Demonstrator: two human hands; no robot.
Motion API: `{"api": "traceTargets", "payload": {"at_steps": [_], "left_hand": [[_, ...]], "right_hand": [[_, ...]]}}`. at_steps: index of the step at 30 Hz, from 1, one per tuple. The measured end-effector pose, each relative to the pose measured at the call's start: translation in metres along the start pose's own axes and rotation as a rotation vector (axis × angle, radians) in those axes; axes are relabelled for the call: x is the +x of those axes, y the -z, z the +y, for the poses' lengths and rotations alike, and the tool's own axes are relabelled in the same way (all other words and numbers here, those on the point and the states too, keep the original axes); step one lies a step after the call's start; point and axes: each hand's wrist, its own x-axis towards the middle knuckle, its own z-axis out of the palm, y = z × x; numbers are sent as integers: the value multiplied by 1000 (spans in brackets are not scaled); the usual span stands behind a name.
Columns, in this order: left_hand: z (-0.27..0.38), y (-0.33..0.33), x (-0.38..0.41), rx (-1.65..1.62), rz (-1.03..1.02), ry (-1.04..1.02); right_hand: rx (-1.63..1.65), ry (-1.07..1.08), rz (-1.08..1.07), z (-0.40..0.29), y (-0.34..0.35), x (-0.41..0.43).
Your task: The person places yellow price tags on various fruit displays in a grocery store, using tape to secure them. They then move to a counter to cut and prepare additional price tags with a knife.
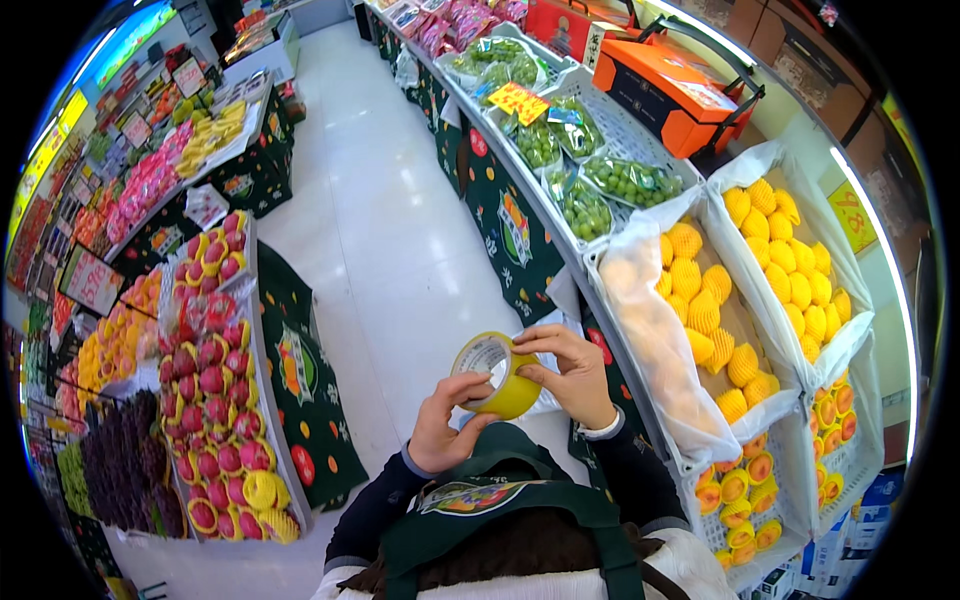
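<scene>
A wide roll of yellow packing tape is held up in front of my dark green apron, above the aisle floor. My left hand grips its lower left side, with fingers in the cardboard core and the thumb underneath. On the upper right, my right hand touches the tape's outer surface with thumb and fingertips. Whether a tape end is lifted there is too small to tell.
To my right, crates hold bagged green grapes, fruit in yellow foam nets and peaches. An orange gift box stands behind. Dragon fruit and dark grapes fill the left stand. A tiled aisle runs between.
</scene>
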Motion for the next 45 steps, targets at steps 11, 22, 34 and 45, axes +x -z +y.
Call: {"api": "traceTargets", "payload": {"at_steps": [11,22,34,45], "left_hand": [[-58,110,157,29,-150,14],[-142,229,292,-48,-462,-112],[-187,262,373,-91,-895,-112],[-201,243,420,-87,-1083,-188]], "right_hand": [[-22,17,-78,54,1,182],[-385,-27,214,61,-63,300],[-789,-86,388,76,-130,322],[-591,-223,647,84,-110,328]]}}
